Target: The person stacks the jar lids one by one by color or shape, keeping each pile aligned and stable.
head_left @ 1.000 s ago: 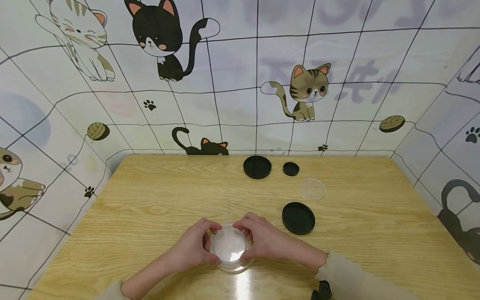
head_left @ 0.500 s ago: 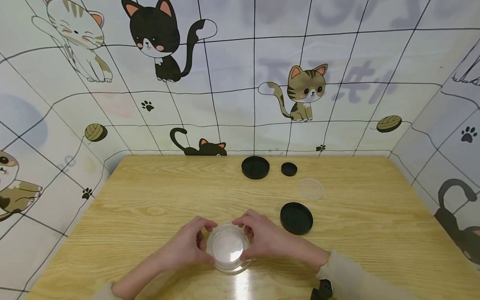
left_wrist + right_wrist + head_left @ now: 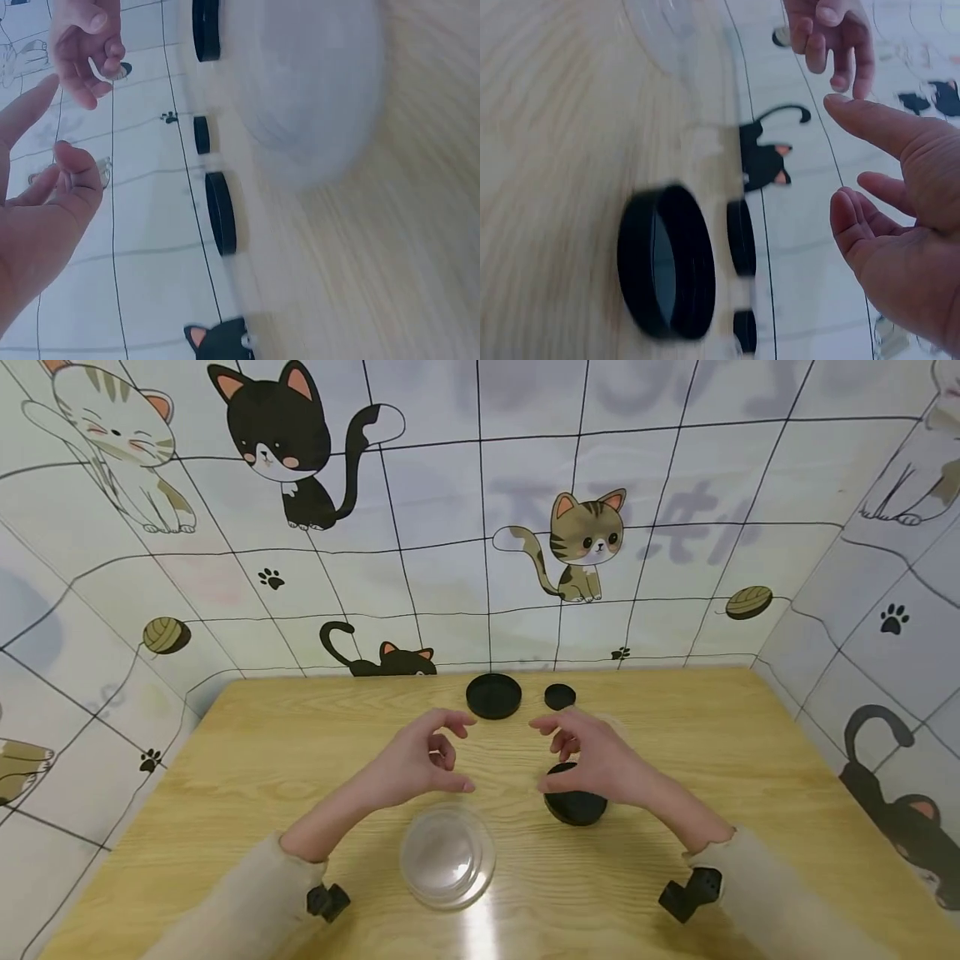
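Black dish (image 3: pixel 576 808), near edge visible past right hand (image 3: pixel 600 764), wide and holding nothing; likewise left hand (image 3: pixel 422 756), just beyond clear container (image 3: pixel 441 864); bare tabletop (image 3: pixel 504 777) between both hands.

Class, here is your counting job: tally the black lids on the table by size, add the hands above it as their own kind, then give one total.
Large black lids: 2
Small black lid: 1
Hands, left hand and right hand: 2
Total: 5
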Tool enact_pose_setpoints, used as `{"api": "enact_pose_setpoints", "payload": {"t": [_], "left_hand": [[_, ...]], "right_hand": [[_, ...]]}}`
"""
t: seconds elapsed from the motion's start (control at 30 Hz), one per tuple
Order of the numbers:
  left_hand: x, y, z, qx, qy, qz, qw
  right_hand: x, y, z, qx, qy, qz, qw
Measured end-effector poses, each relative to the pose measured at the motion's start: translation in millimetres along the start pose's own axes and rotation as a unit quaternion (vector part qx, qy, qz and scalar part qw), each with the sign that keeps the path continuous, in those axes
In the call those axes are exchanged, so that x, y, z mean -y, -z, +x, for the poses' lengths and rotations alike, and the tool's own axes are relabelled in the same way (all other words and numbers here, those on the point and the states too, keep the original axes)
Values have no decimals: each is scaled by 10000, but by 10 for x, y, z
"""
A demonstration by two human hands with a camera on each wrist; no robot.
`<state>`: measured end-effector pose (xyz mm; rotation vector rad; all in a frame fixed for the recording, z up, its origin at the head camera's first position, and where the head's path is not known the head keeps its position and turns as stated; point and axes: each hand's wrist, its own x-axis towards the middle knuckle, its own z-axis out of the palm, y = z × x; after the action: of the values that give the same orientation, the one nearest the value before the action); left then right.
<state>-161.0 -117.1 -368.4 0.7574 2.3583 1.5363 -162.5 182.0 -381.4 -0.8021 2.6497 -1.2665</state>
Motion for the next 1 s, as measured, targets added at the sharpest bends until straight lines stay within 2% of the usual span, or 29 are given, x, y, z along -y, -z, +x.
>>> {"api": "enact_pose_setpoints", "payload": {"t": [0.07, 0.27, 0.5, 0.77, 1.0], "left_hand": [[-16, -48, 163, 64, 21, -190, 9998], [47, -123, 637, 135, -15, -297, 9995], [133, -239, 1096, 259, 299, -378, 9985], [315, -517, 1454, 754, 312, -260, 9963], [392, -802, 1640, 967, 609, -275, 9931]], "right_hand": [[-85, 117, -8, -157, -110, 9, 9998], [-375, 347, -46, -594, -538, 108, 9967], [-749, 478, -113, -793, -925, 239, 9923], [-1008, 568, -192, -784, -1235, 243, 9889], [-1180, 580, -194, -650, -1540, 143, 9858]]}}
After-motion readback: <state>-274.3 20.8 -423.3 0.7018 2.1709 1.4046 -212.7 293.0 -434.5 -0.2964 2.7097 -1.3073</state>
